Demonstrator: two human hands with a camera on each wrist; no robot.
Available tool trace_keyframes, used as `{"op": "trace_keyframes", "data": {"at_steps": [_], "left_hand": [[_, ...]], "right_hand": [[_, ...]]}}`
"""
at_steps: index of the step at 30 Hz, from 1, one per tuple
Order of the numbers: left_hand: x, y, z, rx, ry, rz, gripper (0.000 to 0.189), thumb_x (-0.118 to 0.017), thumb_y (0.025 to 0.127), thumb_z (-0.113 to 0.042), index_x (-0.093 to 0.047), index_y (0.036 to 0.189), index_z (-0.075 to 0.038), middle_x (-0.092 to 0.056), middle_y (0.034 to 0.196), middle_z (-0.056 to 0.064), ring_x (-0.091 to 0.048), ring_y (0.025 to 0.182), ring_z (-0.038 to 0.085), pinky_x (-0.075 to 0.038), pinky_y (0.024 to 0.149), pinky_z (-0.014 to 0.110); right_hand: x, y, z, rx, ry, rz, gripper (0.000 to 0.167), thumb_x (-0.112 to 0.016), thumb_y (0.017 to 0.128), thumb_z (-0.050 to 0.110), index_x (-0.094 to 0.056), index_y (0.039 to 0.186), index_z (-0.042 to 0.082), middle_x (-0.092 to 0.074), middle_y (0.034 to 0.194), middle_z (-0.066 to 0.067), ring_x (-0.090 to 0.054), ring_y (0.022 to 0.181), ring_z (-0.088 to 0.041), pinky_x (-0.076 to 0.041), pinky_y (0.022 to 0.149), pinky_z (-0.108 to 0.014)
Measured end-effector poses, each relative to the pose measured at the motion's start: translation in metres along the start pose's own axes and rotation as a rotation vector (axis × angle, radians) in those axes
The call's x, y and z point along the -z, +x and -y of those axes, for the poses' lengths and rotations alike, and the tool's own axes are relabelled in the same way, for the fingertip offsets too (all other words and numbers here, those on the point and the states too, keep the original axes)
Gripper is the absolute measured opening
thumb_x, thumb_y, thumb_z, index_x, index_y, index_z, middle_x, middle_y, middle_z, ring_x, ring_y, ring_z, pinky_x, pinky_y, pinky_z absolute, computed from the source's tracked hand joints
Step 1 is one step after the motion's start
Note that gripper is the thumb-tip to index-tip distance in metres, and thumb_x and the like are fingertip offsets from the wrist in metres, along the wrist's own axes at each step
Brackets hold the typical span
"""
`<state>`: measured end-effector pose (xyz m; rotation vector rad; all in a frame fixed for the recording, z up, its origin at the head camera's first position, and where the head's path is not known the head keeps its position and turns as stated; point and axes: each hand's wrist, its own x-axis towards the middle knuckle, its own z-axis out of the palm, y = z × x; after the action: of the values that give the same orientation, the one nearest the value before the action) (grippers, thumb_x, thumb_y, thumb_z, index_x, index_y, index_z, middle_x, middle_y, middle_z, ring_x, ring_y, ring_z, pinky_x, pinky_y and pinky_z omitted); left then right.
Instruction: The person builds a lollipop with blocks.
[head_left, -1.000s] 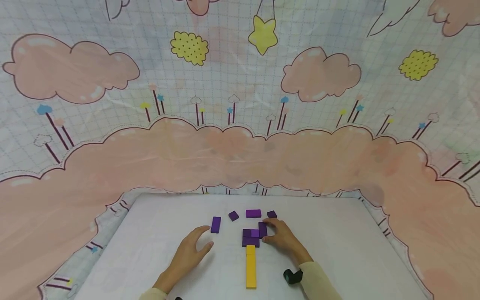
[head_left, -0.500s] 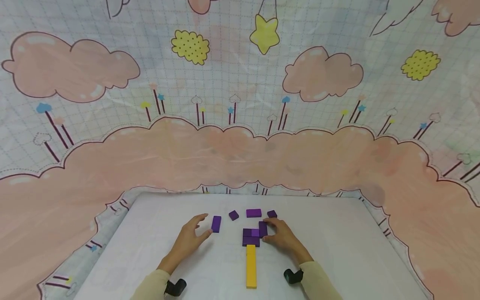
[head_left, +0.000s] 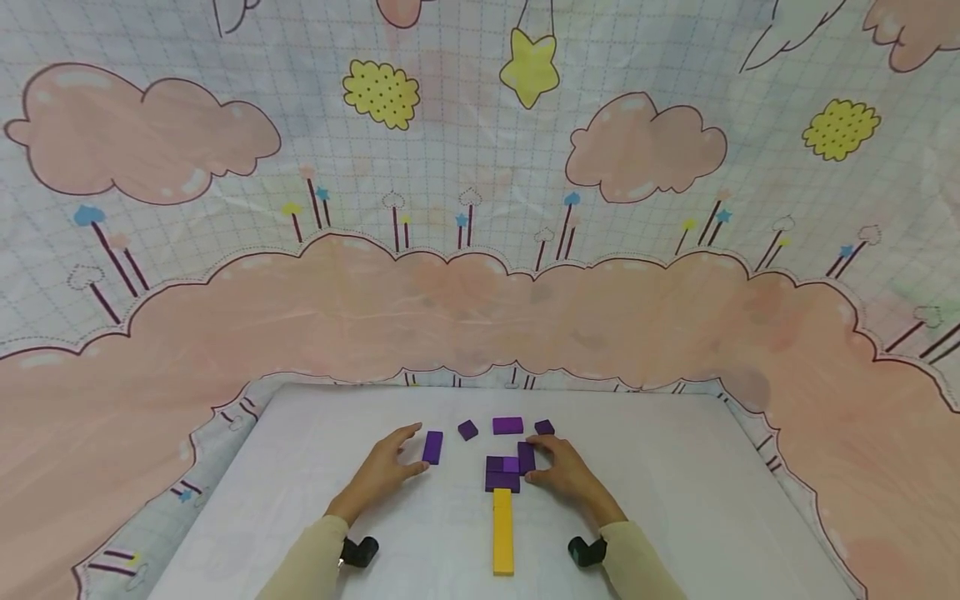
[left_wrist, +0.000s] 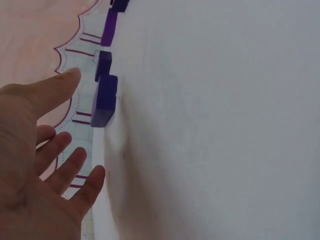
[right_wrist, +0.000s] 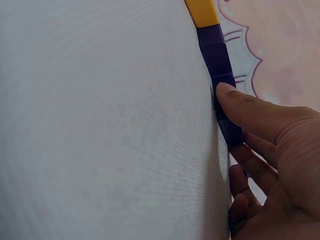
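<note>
My right hand (head_left: 572, 477) pinches an upright-lying purple block (head_left: 527, 458) between thumb and finger, against the right side of a group of purple blocks (head_left: 502, 482). In the right wrist view the thumb presses the dark purple block (right_wrist: 227, 112). Below the group runs a yellow strip of blocks (head_left: 503, 533). My left hand (head_left: 378, 473) is spread beside a loose purple rectangular block (head_left: 432, 447), thumb near its lower end. The left wrist view shows that block (left_wrist: 104, 100) in front of the loose fingers, with nothing gripped.
Behind the group lie a small purple block (head_left: 468, 430), a purple rectangular block (head_left: 507, 426) and another small dark purple block (head_left: 544, 427). All rest on a white tabletop (head_left: 300, 450). A patterned cloth (head_left: 480, 317) hangs behind and around it.
My left hand has moved up and right, closer to the loose purple block at the left. The right hand keeps its hold on its block in the same place.
</note>
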<state>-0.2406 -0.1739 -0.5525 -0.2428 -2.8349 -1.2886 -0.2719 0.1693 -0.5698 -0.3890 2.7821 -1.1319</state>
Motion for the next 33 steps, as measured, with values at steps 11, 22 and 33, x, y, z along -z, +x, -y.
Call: {"op": "trace_keyframes", "data": {"at_steps": [11, 22, 33], "left_hand": [[0.002, 0.016, 0.011, 0.022, 0.018, 0.085, 0.073, -0.081, 0.081, -0.02, -0.048, 0.144, -0.005, -0.058, 0.139, 0.012, -0.052, 0.129, 0.039, -0.041, 0.11, 0.054], [-0.001, 0.026, 0.018, 0.007, 0.058, 0.14, 0.072, -0.08, 0.081, -0.02, -0.048, 0.145, -0.011, -0.049, 0.148, 0.015, -0.039, 0.141, 0.039, -0.029, 0.117, 0.058], [-0.004, 0.027, 0.02, -0.003, 0.091, 0.152, 0.07, -0.08, 0.082, -0.021, -0.049, 0.144, -0.011, -0.05, 0.147, 0.014, -0.04, 0.14, 0.036, -0.031, 0.117, 0.056]], "right_hand": [[0.001, -0.001, 0.0, -0.002, 0.012, 0.0, 0.058, -0.081, 0.081, 0.023, -0.058, 0.134, 0.021, -0.052, 0.145, -0.013, -0.043, 0.137, -0.039, -0.033, 0.113, -0.062], [-0.001, 0.002, -0.003, 0.014, -0.006, -0.004, 0.058, -0.082, 0.079, 0.023, -0.059, 0.133, 0.02, -0.053, 0.144, -0.014, -0.044, 0.135, -0.04, -0.035, 0.112, -0.062], [-0.001, 0.002, -0.003, 0.025, -0.009, -0.007, 0.058, -0.082, 0.08, 0.021, -0.059, 0.132, 0.018, -0.053, 0.143, -0.016, -0.046, 0.134, -0.04, -0.035, 0.112, -0.061]]}}
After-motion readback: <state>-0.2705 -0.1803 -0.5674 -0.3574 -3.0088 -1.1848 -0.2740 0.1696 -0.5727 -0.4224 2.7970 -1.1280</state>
